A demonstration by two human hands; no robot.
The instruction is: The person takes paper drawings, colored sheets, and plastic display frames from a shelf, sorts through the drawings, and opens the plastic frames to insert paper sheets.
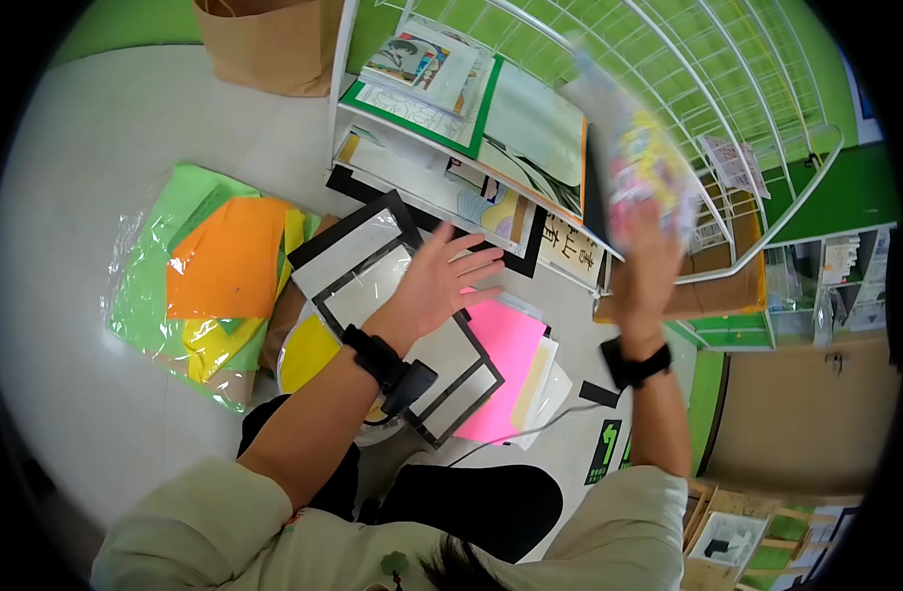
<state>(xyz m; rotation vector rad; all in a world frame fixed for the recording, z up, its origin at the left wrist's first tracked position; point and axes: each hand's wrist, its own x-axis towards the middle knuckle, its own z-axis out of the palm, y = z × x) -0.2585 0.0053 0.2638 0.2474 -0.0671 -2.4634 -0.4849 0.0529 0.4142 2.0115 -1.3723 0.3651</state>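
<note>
My right hand is raised at the right side of the white wire rack. It grips a colourful printed sheet in yellow, pink and pale blue, smeared by motion. My left hand holds nothing, its fingers spread and palm turned up, above black-framed sheets on the floor. Beneath and beside those frames lie a bright pink sheet and some pale papers. On the rack's shelf rest a green-edged drawing, some booklets and a pale sheet.
At left on the floor lies a clear plastic bag of green, orange and yellow paper. A brown paper bag stands behind it. The white rack curves out at right, near a cardboard box. A thin cable crosses the floor.
</note>
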